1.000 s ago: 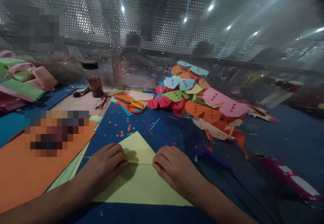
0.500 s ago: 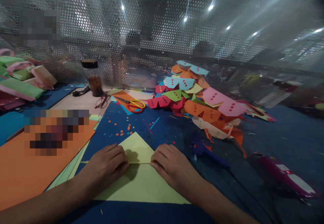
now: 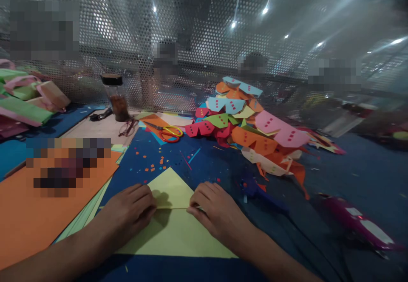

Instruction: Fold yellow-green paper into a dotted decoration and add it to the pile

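A sheet of pale yellow paper (image 3: pixel 172 237) lies in front of me, with its upper part shaped to a point and a straight crease or edge running across it. My left hand (image 3: pixel 132 207) has its fingers curled at the left end of that crease, pinching the paper. At the right end, my right hand (image 3: pixel 212 210) grips the paper the same way, thumb and fingers together. Both fingertips are partly hidden. Small orange paper scraps (image 3: pixel 153 163) are scattered beyond the point on the blue tabletop (image 3: pixel 191 267).
Orange sheets (image 3: pixel 28 227) are stacked at left. Yellow-and-red-handled scissors (image 3: pixel 170 133) and a dark-lidded jar (image 3: pixel 117 99) stand farther back. A heap of coloured cut-paper shapes (image 3: pixel 242 120) rises at centre right, near a blue corded tool (image 3: pixel 264 195) and a magenta device (image 3: pixel 360 222).
My left hand has slid slightly left and down along the crease. My right hand has barely moved, still at the right end, and the paper lies almost the same.
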Action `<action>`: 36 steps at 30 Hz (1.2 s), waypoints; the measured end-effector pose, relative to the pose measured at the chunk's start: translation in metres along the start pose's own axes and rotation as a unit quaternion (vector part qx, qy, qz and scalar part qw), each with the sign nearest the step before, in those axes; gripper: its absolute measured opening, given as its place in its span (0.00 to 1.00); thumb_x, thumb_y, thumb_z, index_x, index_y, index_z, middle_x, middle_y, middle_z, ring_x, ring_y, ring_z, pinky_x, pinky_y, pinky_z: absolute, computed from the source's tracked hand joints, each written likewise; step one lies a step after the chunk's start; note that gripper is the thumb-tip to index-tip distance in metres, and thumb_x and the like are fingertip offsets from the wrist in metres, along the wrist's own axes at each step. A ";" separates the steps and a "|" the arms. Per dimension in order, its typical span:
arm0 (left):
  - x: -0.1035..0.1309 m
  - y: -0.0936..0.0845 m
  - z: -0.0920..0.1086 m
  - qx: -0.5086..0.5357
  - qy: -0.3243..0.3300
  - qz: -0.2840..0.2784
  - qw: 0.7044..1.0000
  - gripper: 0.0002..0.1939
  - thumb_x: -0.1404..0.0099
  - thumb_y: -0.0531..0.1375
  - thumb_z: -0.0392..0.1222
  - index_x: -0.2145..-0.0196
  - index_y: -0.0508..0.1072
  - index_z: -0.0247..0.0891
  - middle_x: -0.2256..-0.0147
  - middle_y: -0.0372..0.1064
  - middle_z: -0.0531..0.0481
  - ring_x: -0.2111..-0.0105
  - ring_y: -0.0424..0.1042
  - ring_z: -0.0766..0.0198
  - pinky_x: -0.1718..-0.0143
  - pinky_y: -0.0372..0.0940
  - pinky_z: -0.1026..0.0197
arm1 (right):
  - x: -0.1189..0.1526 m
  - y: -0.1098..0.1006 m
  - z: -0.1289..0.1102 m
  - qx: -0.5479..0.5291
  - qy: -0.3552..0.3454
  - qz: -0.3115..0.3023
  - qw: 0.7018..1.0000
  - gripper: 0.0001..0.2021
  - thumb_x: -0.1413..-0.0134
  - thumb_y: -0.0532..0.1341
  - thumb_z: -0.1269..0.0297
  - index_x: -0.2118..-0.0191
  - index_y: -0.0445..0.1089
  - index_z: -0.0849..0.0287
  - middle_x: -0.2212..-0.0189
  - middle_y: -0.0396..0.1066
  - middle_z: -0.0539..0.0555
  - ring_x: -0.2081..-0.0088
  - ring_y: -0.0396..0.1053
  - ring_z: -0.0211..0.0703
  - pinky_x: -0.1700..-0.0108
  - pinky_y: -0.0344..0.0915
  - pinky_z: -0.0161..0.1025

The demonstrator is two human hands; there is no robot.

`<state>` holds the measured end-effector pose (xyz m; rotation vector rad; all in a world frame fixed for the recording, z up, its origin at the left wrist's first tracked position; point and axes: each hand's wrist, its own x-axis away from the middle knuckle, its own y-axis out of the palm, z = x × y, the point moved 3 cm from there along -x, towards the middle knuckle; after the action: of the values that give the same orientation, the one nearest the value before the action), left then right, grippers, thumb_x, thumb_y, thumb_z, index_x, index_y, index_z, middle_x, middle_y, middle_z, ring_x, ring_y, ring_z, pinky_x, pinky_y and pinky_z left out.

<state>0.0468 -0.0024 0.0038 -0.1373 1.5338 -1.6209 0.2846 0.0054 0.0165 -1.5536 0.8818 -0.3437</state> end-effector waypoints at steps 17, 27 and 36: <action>0.001 -0.006 -0.017 0.051 -0.105 -0.064 0.991 0.14 0.28 0.57 0.44 0.72 0.71 0.40 0.72 0.69 0.53 0.73 0.70 0.64 0.73 0.60 0.64 | -0.002 0.000 -0.003 -0.024 0.035 -0.011 0.999 0.06 0.36 0.65 0.68 0.65 0.69 0.58 0.67 0.71 0.50 0.65 0.66 0.44 0.60 0.57 0.41; 0.007 -0.008 -0.028 0.066 -0.182 -0.121 0.974 0.14 0.28 0.57 0.47 0.71 0.72 0.41 0.71 0.69 0.53 0.71 0.70 0.62 0.70 0.59 0.63 | -0.002 0.002 0.000 -0.023 0.047 -0.005 0.999 0.07 0.37 0.66 0.67 0.66 0.69 0.58 0.68 0.71 0.50 0.66 0.66 0.44 0.61 0.56 0.41; 0.006 -0.013 -0.033 0.049 -0.217 -0.123 0.967 0.13 0.32 0.61 0.47 0.73 0.72 0.41 0.73 0.71 0.53 0.71 0.71 0.60 0.71 0.58 0.62 | -0.002 0.003 0.000 -0.015 0.059 0.004 0.998 0.08 0.37 0.66 0.67 0.67 0.68 0.58 0.68 0.71 0.49 0.66 0.66 0.43 0.61 0.57 0.41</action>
<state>0.0168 0.0168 0.0049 -0.6090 1.1298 -1.7134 0.2823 0.0072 0.0144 -1.5699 0.9879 -0.4218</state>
